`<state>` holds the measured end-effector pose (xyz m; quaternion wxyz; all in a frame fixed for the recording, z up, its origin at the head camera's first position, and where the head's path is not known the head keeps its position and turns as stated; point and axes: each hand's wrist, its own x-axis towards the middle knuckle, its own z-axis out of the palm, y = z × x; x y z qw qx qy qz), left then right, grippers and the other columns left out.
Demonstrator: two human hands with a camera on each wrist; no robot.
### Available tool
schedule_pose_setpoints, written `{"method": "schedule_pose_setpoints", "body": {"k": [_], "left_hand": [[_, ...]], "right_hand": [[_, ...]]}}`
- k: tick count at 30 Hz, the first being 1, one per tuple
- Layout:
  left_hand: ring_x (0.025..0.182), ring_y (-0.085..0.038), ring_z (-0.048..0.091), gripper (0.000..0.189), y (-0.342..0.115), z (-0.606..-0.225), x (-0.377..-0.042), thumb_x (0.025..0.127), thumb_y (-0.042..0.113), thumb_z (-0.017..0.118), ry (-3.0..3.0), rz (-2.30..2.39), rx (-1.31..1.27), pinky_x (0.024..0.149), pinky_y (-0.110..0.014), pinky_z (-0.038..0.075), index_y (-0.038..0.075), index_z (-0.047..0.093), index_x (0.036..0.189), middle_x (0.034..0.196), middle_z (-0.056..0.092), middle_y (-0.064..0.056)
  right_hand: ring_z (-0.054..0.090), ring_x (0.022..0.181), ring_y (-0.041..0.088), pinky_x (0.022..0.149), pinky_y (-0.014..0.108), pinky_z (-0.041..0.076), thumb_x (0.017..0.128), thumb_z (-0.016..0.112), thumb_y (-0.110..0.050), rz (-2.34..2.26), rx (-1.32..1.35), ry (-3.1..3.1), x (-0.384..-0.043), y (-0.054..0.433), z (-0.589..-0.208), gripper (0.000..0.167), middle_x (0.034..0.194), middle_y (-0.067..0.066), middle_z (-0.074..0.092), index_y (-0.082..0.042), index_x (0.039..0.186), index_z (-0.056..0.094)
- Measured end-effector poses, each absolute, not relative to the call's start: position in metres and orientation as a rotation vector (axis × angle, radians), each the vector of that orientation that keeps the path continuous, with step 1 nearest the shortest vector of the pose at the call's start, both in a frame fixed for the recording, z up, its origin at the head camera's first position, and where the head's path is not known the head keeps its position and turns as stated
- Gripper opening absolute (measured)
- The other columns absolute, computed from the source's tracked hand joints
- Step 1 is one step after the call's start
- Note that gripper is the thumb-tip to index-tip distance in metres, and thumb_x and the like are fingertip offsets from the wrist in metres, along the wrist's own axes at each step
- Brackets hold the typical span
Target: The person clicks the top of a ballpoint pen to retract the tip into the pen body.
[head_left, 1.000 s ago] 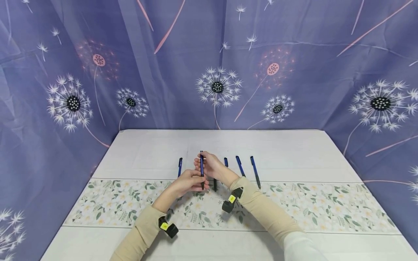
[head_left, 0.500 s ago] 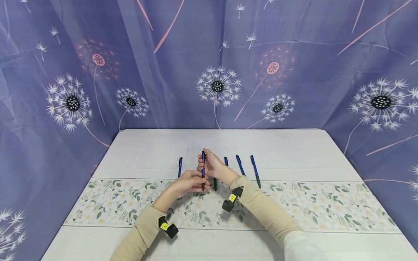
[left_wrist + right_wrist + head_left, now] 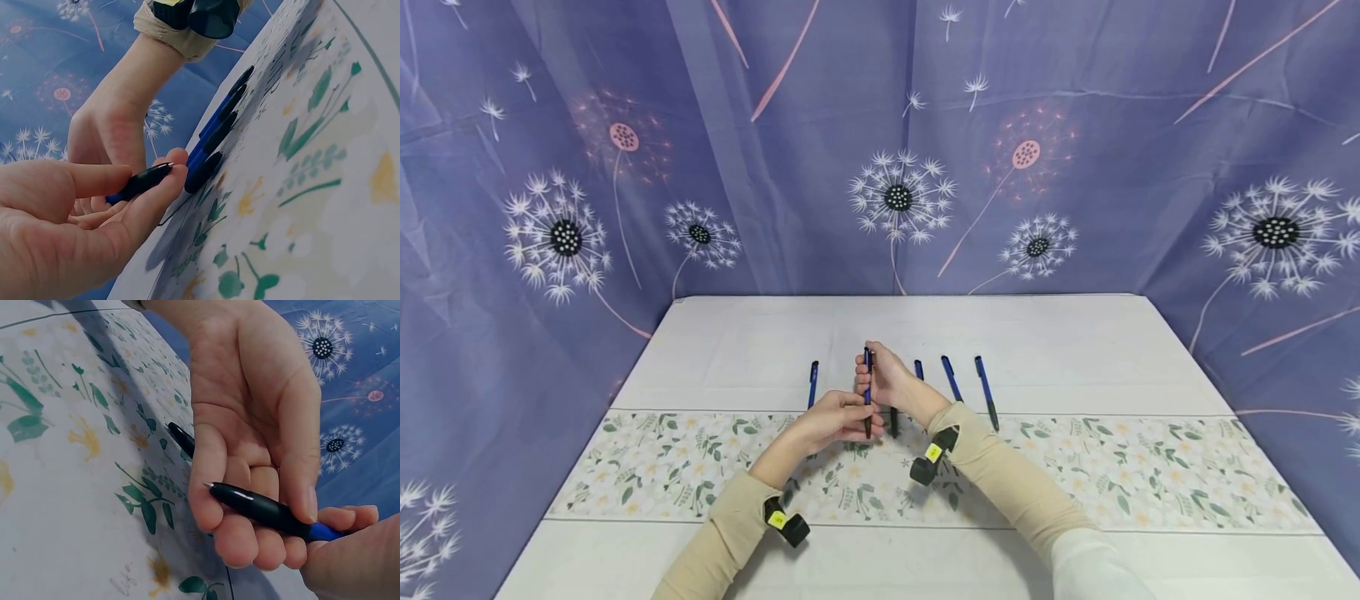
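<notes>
Both hands hold one blue pen [image 3: 868, 385] with a black grip, upright in the head view. My left hand [image 3: 833, 417] pinches the black grip between thumb and fingers near the writing end. Higher up, my right hand [image 3: 887, 379] has its fingers curled round the blue barrel. In the right wrist view the pen's black grip [image 3: 262, 509] lies across the left fingers, and its small metal tip points left. The pen's far end is hidden in the left wrist view, behind the left hand [image 3: 94, 231].
A blue pen [image 3: 813, 385] lies left of the hands. To the right lie a tilted pen [image 3: 951, 379] and an outermost pen [image 3: 987, 392]. The right hand partly covers another pen [image 3: 919, 368]. A black pen end [image 3: 894, 423] shows beneath. A floral strip [image 3: 700, 467] crosses the white table.
The held pen and right hand have shifted slightly right since a second ago, and the right fingers have curled in closer round the barrel. Over the last half second both hands stay almost still.
</notes>
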<state>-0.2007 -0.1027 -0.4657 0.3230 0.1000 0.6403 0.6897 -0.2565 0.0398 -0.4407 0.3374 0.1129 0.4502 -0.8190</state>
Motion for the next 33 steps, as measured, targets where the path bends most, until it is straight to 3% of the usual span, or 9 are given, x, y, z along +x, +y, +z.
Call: {"method": "schedule_pose_setpoints", "body": {"k": [16, 33], "left_hand": [[0.086, -0.011, 0.070, 0.037, -0.1019, -0.4605, -0.1976, 0.101, 0.004, 0.042, 1.606, 1.819, 0.343, 0.078, -0.026, 0.059, -0.024, 0.040, 0.125, 0.088, 0.069, 0.001], [0.086, -0.012, 0.071, 0.037, -0.1048, -0.4616, -0.1955, 0.101, 0.001, 0.042, 1.528, 1.855, 0.342, 0.077, -0.025, 0.059, -0.026, 0.037, 0.125, 0.088, 0.070, 0.000]], "right_hand": [[0.019, 0.042, 0.002, 0.040, 0.016, 0.015, 0.096, 0.028, -0.020, -2.172, 0.303, 1.005, -0.2570, 0.0387, -0.4359, 0.038, 0.050, -0.012, 0.024, -0.021, 0.058, 0.033], [0.018, 0.043, 0.002, 0.040, 0.017, 0.017, 0.099, 0.023, -0.022, -2.142, 0.254, 0.949, -0.2566, 0.0390, -0.4384, 0.042, 0.051, -0.012, 0.022, -0.021, 0.057, 0.032]]}}
